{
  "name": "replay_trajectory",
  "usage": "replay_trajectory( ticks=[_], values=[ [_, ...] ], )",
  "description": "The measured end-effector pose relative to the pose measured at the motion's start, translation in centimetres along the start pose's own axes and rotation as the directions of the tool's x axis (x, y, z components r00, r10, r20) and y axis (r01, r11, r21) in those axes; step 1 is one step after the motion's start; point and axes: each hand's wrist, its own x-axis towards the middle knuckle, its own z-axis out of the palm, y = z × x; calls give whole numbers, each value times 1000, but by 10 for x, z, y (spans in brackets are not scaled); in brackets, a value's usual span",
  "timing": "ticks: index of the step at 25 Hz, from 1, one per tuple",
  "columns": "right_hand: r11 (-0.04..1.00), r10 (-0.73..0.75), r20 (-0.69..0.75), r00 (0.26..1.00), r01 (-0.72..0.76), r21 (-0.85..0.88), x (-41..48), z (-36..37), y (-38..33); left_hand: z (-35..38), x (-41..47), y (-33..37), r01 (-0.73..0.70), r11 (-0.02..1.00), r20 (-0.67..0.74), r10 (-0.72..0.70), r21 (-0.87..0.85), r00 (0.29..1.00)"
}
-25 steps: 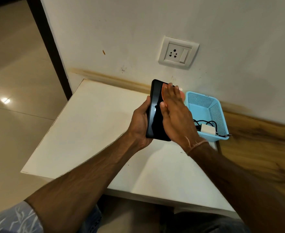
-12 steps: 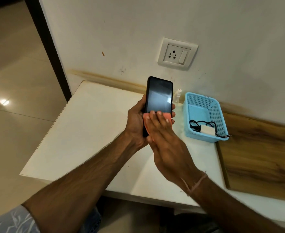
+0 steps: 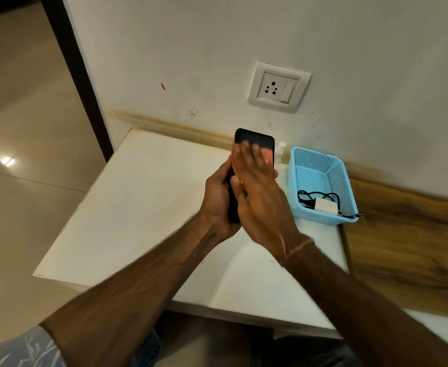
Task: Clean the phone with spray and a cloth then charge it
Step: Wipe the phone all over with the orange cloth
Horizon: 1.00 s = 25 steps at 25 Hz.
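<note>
WIPING THE SCREEN: My left hand [image 3: 217,200] gripped the phone [image 3: 253,135] upright above the tabletop [image 3: 138,207], fingers curled round its edges. My right hand [image 3: 261,193] lay across the screen with fingers straight, pressing the orange cloth [image 3: 268,154] against the glass. Both hands were together on the phone, and the right one was blurred. Only the phone's top end and a strip of its left side showed past the hand and cloth. The small spray bottle [image 3: 280,150] stood by the wall, just beside the blue basket [image 3: 313,160], which held the white charger [image 3: 324,206] and its black cable [image 3: 307,196]. The wall socket [image 3: 273,87] above had nothing plugged in.

As I read it, this was the wiping step, with the spray set aside and charging not yet begun. I could not tell how clean the screen was, because my hand covered it. The next move called for finishing the wipe and setting the cloth down to free my right hand. That hand could then lift the charger from the basket, seat its plug in the socket, and fit the cable end to the phone's port, which was hidden from view.
</note>
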Motion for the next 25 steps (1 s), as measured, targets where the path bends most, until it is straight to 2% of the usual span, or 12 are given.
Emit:
replay_trajectory(
  ticks=[2, 4, 7, 10, 13, 16, 18, 21, 25],
  values=[
    [998, -60, 36, 998, 61, -20, -41, 8, -5, -2, 0, 7, 34, 999, 40, -33, -7, 999],
    [987, -106, 38, 994, 109, -120, -77, 17, -6, -2, -1, 12, 47, 998, 59, -45, -40, 997],
    [977, -106, 66, 992, 116, -180, -97, 17, 4, -3, -1, 8, 57, 997, 33, -56, -50, 998],
    [982, -65, 21, 998, 68, -175, -75, 4, 16, -2, 1, 8, 34, 999, 4, -34, -42, 999],
    [986, 39, -36, 999, -45, -162, -21, -9, 26, -2, 2, 8, -17, 1000, -50, 17, -3, 999],
    [974, 140, -35, 990, -144, -178, 33, -17, 30, 0, 3, 1, -35, 998, -118, 42, 54, 992],
    [972, 141, -27, 990, -143, -188, 43, -15, 29, 0, 3, 0, -42, 997, -136, 51, 65, 989],
    [990, 71, -34, 997, -74, -122, 10, -5, 22, 0, 1, 5, -32, 999, -108, 35, 25, 994],
    [996, -5, 42, 999, 9, -94, -75, 23, -2, 0, -3, 11, 52, 998, -13, -52, 18, 999]
  ],
)
